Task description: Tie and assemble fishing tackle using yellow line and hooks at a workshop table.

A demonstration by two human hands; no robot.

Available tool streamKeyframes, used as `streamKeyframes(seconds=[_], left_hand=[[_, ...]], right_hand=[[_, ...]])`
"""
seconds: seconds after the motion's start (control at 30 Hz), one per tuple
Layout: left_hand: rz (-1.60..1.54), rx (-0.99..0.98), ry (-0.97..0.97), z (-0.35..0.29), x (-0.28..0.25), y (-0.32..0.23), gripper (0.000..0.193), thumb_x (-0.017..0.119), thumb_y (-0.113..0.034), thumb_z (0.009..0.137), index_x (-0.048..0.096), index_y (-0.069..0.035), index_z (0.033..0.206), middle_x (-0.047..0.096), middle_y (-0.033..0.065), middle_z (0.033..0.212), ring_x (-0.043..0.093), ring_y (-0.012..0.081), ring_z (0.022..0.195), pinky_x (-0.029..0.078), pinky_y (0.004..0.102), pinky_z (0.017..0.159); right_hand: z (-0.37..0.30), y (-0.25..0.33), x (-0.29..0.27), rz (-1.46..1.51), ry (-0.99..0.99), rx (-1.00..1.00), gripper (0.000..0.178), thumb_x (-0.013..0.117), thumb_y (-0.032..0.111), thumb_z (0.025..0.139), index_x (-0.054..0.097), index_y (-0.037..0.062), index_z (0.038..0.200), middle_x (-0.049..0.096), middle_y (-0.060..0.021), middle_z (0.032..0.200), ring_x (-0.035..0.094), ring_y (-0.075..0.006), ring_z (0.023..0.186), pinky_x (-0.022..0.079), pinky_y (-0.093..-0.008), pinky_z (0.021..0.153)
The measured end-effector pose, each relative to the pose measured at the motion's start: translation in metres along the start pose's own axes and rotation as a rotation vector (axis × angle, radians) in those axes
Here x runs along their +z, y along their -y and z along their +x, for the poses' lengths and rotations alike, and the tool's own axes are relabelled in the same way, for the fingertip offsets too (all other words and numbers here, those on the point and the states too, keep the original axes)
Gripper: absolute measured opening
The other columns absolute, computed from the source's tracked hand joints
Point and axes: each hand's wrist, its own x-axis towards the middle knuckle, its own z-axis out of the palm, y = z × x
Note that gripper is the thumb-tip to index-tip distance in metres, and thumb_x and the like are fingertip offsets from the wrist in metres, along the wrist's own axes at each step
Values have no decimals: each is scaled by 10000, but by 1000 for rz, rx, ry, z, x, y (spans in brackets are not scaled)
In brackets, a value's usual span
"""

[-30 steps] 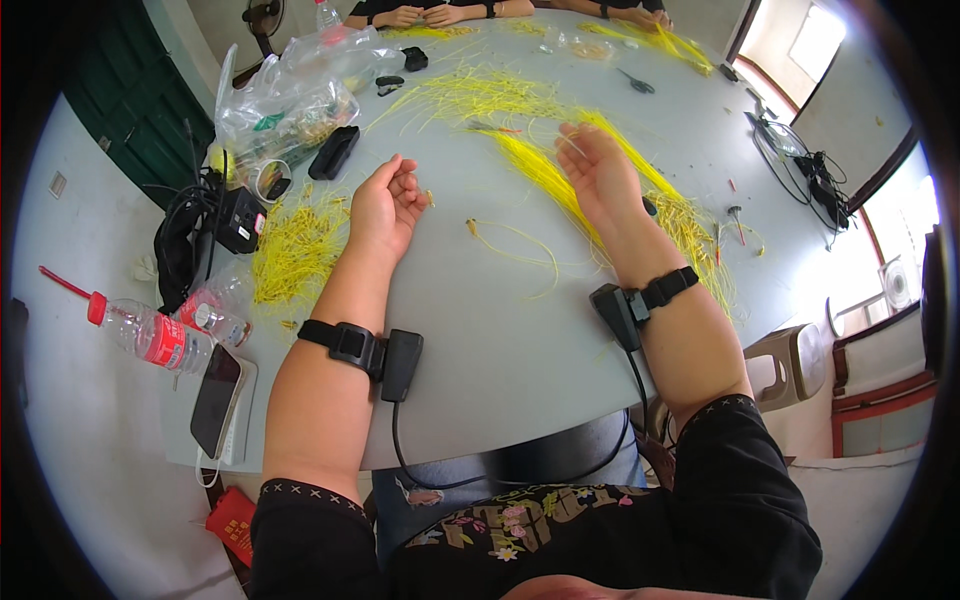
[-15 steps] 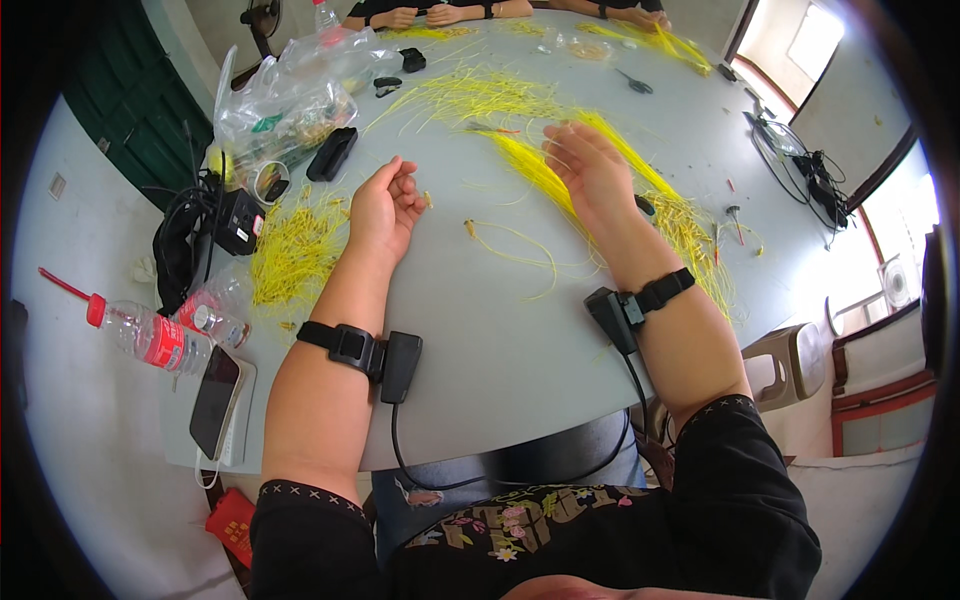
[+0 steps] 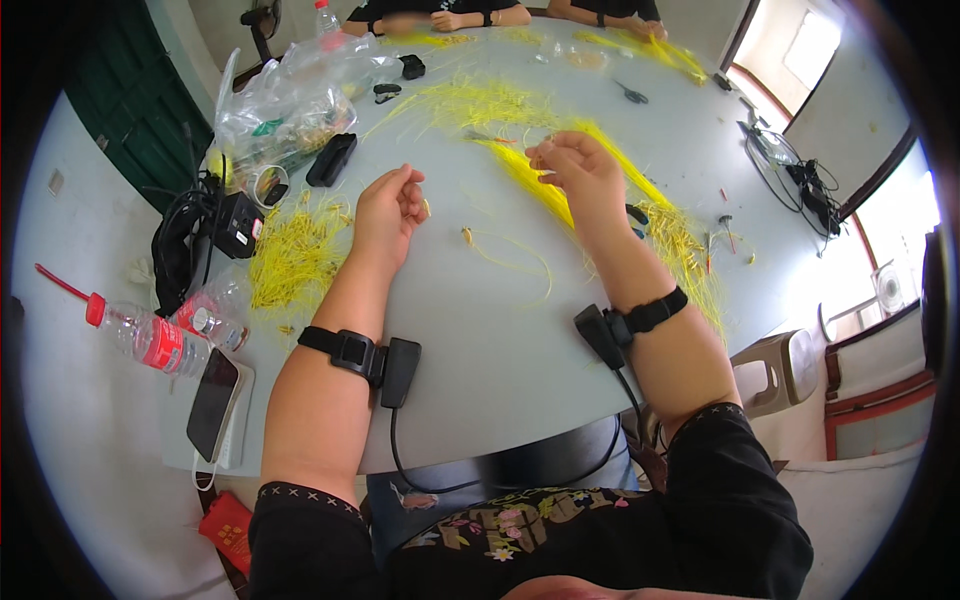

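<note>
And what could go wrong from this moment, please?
The right hand is over a long yellow bundle, so some strands might tangle. The black cable hanging from the left forearm device could snag at the table edge. The phone lies near that edge; a bump may knock it off.

- black straps point(image 3: 353, 351), chunky black boxes point(image 3: 402, 372), way back from the fingers point(image 3: 411, 197)
- black cables point(image 3: 393, 432) off the boxes
- black tee point(image 3: 745, 490), white cross-stitched cuffs point(image 3: 312, 494), flowery front point(image 3: 512, 518)
- ripped blue jeans point(image 3: 574, 453)
</note>
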Motion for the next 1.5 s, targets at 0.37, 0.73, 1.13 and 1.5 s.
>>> streamKeyframes(seconds=[0.37,0.73,1.13,1.5], left_hand=[[939,347,385,-5,0,17,108,668,-116,796,687,-71,892,572,7,809,516,100,708,448,245,672],[1164,340,366,-13,10,11,169,752,-130,731,652,-30,825,620,58,834,584,174,782,480,296,716],[788,171,568,-49,61,-12,76,698,-28,815,639,-21,862,619,-16,773,548,54,700,468,209,674],[564,313,505,-86,110,-29,135,692,-30,836,621,-11,950,633,13,821,589,76,735,483,216,693]], right_hand=[[-6,18,-3,-162,-30,-190,197,636,88,874,573,-16,1030,669,-87,852,617,-133,790,473,-244,691],[-30,89,-25,-108,0,-200,207,636,119,889,578,-6,1044,653,-88,866,609,-136,788,472,-252,679],[-91,48,-32,-343,80,-187,178,667,102,854,635,-1,995,662,-78,976,624,-142,919,487,-276,830],[-112,41,-2,260,99,51,165,591,69,924,559,-2,1070,639,-86,995,615,-145,921,493,-279,840]])
